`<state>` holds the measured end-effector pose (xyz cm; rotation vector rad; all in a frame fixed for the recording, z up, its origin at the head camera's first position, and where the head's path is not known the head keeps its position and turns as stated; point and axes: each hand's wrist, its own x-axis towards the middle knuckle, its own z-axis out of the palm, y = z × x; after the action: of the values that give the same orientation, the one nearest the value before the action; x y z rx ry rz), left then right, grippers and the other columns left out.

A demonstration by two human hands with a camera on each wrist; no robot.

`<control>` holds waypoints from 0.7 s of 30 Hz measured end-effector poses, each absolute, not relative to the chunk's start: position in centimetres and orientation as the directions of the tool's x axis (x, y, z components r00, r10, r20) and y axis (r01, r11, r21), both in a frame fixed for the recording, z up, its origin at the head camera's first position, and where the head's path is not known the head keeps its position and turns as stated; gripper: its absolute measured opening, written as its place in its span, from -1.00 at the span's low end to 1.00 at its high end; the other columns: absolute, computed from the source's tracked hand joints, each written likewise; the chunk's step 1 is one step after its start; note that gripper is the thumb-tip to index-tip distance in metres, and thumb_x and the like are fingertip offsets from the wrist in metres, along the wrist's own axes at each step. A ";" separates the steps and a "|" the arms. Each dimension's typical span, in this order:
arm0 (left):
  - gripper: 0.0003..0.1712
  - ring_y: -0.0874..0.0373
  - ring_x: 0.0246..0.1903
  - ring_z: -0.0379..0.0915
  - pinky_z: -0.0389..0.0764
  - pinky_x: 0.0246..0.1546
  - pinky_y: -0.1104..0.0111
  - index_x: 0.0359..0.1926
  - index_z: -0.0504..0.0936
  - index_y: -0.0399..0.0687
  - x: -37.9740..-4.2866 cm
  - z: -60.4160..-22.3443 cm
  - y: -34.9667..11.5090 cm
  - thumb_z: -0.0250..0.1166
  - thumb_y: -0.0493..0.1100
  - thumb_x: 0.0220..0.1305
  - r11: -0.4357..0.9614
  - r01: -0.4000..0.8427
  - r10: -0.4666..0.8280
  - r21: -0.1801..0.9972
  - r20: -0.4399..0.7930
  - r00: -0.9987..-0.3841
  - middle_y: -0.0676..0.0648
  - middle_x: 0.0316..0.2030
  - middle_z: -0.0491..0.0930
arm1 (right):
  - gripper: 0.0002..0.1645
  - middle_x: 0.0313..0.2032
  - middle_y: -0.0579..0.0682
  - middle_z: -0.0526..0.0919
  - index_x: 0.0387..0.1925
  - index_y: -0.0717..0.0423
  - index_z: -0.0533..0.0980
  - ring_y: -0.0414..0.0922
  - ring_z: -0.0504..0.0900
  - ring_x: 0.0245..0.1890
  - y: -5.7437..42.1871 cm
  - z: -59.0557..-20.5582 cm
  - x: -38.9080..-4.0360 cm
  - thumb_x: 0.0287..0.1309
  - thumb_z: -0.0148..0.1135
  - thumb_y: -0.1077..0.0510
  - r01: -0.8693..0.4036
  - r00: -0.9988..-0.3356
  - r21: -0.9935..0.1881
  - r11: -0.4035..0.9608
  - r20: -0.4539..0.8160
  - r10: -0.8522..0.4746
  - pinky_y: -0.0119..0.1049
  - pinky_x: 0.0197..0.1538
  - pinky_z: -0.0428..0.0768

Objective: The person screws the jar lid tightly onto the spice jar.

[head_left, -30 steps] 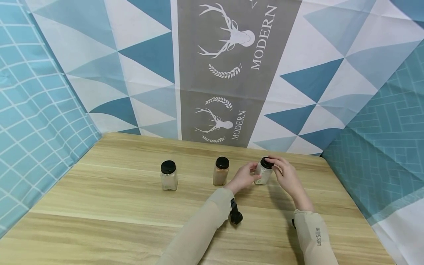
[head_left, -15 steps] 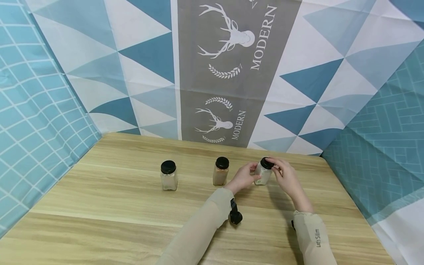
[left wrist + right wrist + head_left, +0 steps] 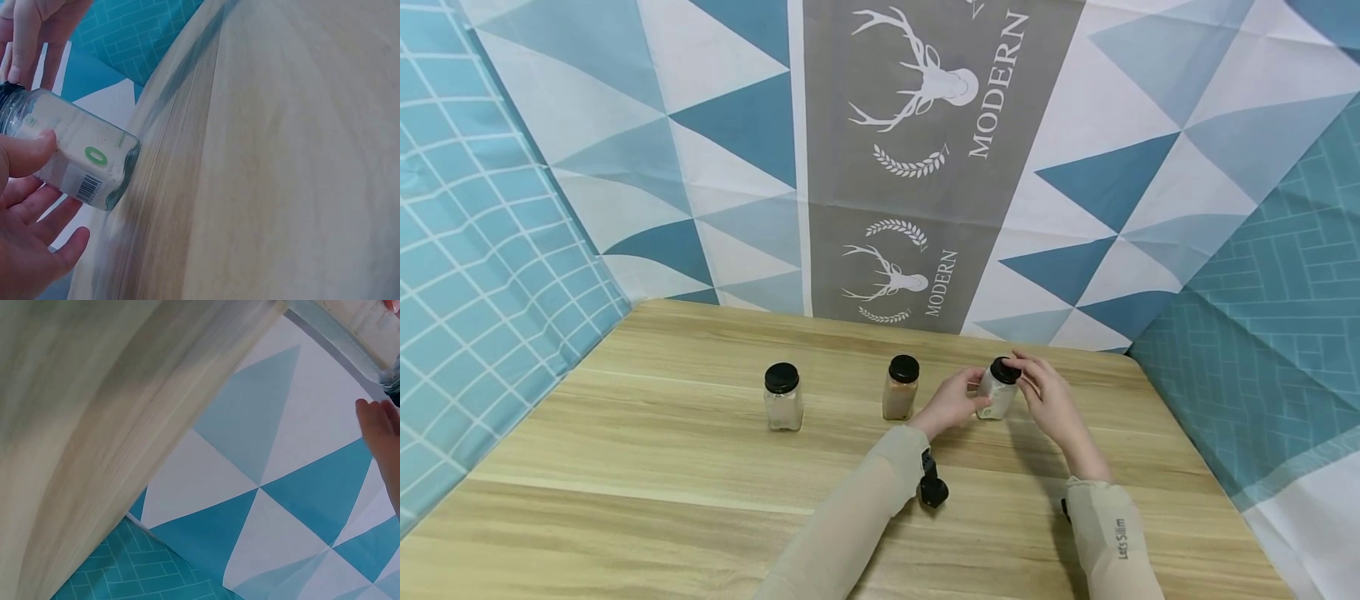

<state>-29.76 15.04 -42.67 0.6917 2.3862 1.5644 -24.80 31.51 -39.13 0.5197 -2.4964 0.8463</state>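
In the head view my left hand (image 3: 951, 403) grips the body of a square glass jar (image 3: 996, 400) holding pale powder. Its thumb lies across the near side, and the left wrist view shows a barcode and a green mark on the jar (image 3: 87, 150). My right hand (image 3: 1054, 404) holds the black lid (image 3: 1004, 371) from the right with its fingertips. The lid sits on the jar, which leans slightly. Only part of the right hand (image 3: 382, 434) and the jar's edge (image 3: 350, 334) appear in the right wrist view.
Two similar black-lidded jars stand upright on the wooden table (image 3: 662, 467): one with tan contents (image 3: 899, 398) left of the left hand, and a pale one (image 3: 784, 410) farther left. Patterned cloth (image 3: 880, 167) hangs behind the table.
The right hand's fingers shift slightly at the lid, pressing flatter and then lifting a little. The left hand, the jar's place and the other two jars stay the same.
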 end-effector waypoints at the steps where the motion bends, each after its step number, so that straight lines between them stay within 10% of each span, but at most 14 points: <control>1: -0.46 0.07 0.09 0.39 0.45 0.06 0.31 0.20 0.35 -0.11 -29.8 -42.7 15.0 0.23 -0.19 0.19 0.330 0.272 0.490 0.904 0.083 -0.868 -0.07 0.08 0.46 | -0.62 0.15 0.24 0.38 0.02 0.24 0.45 0.15 0.43 0.09 31.5 -39.1 -24.8 0.16 0.00 0.47 -0.484 -0.832 -0.486 0.728 0.513 -0.211 -0.12 0.04 0.47; 21: -0.47 0.09 0.09 0.38 0.45 0.05 0.31 0.20 0.34 -0.09 -30.0 -43.1 15.1 0.22 -0.17 0.21 0.327 0.279 0.489 0.903 0.091 -0.868 -0.05 0.09 0.46 | -0.61 0.02 0.20 0.42 0.07 0.24 0.41 0.11 0.47 -0.01 31.4 -38.8 -24.7 0.20 0.09 0.25 -0.426 -0.875 -0.572 0.701 0.457 -0.159 -0.06 0.04 0.49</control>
<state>-30.02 15.12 -43.10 0.7022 2.3911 1.5651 -24.67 31.40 -38.83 0.4553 -2.5361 0.9874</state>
